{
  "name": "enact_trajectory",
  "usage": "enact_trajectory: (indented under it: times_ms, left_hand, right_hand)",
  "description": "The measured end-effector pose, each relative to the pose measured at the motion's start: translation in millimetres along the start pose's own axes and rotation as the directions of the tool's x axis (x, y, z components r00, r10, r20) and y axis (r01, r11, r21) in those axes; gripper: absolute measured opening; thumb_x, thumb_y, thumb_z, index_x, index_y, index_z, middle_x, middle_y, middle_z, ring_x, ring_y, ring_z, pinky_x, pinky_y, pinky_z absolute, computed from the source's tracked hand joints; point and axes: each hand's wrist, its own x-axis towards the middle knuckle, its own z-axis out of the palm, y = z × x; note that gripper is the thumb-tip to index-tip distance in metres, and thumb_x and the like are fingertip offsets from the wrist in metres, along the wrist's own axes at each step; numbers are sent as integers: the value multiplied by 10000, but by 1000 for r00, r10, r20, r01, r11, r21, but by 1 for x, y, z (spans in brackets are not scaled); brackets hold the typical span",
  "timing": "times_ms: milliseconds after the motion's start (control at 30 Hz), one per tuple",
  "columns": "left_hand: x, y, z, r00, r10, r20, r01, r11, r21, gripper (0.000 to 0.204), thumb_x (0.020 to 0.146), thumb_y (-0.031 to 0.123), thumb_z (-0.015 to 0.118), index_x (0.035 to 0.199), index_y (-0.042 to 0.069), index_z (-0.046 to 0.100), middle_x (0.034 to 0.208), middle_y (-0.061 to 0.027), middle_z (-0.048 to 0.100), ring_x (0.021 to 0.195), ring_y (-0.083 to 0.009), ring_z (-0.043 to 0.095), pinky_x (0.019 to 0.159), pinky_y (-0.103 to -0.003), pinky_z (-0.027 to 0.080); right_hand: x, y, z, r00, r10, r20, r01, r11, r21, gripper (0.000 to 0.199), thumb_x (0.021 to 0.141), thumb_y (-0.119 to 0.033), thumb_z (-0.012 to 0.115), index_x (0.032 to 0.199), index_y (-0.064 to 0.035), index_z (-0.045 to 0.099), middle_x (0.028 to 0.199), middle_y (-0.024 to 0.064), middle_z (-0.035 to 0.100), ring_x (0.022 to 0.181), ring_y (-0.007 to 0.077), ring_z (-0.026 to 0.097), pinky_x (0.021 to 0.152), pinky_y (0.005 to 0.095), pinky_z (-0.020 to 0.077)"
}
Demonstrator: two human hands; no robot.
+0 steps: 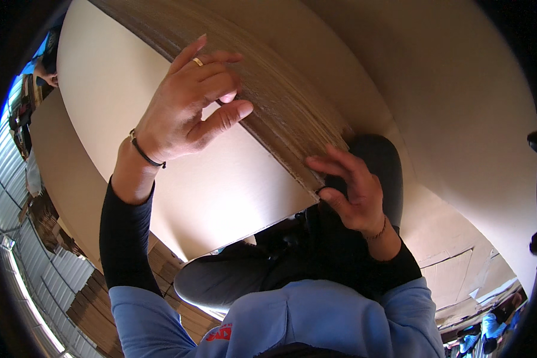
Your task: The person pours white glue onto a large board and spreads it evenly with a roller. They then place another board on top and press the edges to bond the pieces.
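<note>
Across the middle stands a stack of large cardboard sheets; its pale outer sheet (238, 185) faces left, and its layered brown edges (268, 98) run diagonally from the far left toward me. My left hand (200, 95), wearing a ring and a dark wrist cord, is over those edges with its fingers apart and partly bent, gripping nothing. At the near corner of the stack is my right hand (358, 197), thumb and fingers spread around the corner. Whether its fingertips touch the cardboard I cannot tell.
Another large cardboard sheet (477, 137) curves up on the right, and one (62, 173) stands at the left. A co-worker's hand (45, 73) shows at the far left. Brown cardboard stacks (98, 310) lie lower left. My bent knees (215, 280) are close to the stack.
</note>
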Motion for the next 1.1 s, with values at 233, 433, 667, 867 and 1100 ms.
enact_trajectory:
  times_ms: [233,433,667,867,1100]
  left_hand:
    - [10,0,-5,994,24,105,-31,998,60,310,874,369,623,723,98,613,750,-24,630,1098,-251,583,1091,-506,257]
    - [4,9,-4,990,33,136,-32,999,-7,303,786,401,702,840,104,673,838,-49,589,1012,-238,584,1091,-534,257]
    - [-4,8,4,992,-6,126,19,995,-100,380,680,404,755,925,118,708,854,-48,564,906,-206,581,1096,-535,257]
    - [-6,0,10,998,18,55,-12,993,-114,346,619,301,785,899,114,706,809,-20,554,870,-181,582,1096,-532,257]
    - [-7,7,17,999,-30,11,31,991,-134,328,613,241,788,910,127,709,920,-23,619,998,-195,577,1113,-520,226]
  right_hand:
    - [-1,6,5,999,-38,-13,38,998,-50,641,769,-149,727,1322,-6,436,1140,71,667,1110,217,605,925,321,457]
    - [-7,3,18,991,-39,-130,25,994,-106,580,825,-104,675,1327,-2,404,1135,89,666,1086,230,620,918,310,466]
    - [-13,-3,29,973,-3,-231,-16,997,-81,479,844,-63,652,1258,25,428,1129,130,662,1070,228,631,886,296,483]
    - [-13,-9,34,972,34,-231,-72,985,-158,428,822,4,647,1195,33,439,1111,116,673,1054,226,642,899,308,476]
    - [-9,-18,26,981,61,-186,-93,981,-168,467,806,38,626,1226,38,422,1130,130,663,1079,241,628,933,322,457]
